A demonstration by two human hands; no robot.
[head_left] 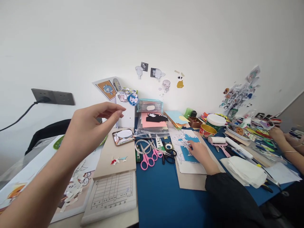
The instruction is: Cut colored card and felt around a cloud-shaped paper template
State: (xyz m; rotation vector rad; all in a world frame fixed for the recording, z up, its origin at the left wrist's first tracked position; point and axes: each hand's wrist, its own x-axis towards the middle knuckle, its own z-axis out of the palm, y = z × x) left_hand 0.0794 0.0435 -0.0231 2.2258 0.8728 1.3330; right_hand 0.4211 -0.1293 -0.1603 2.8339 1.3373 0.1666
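My left hand (pixel 95 129) is raised over the left side of the table. Its thumb and fingertips come together in a pinch, and whatever may be between them is too small to name. On the right, my right hand (pixel 201 155) rests on a white sheet with a line drawing (pixel 175 139), its fingers bent and drawn together at the tips. Blue paper pieces (pixel 186 154) lie on that sheet, partly under the fingers. Below the sheet is a grey board (pixel 190 183). Whether the right fingertips pinch anything is hidden.
Pink-handled scissors (pixel 147 163), black-handled scissors (pixel 170 156) and a tape roll (pixel 168 146) lie between my hands. Paper scraps (pixel 118 160) sit on a board at left. A lint roller (pixel 218 141) and tissues (pixel 247 171) lie at right. Another person's hand (pixel 276 134) works far right.
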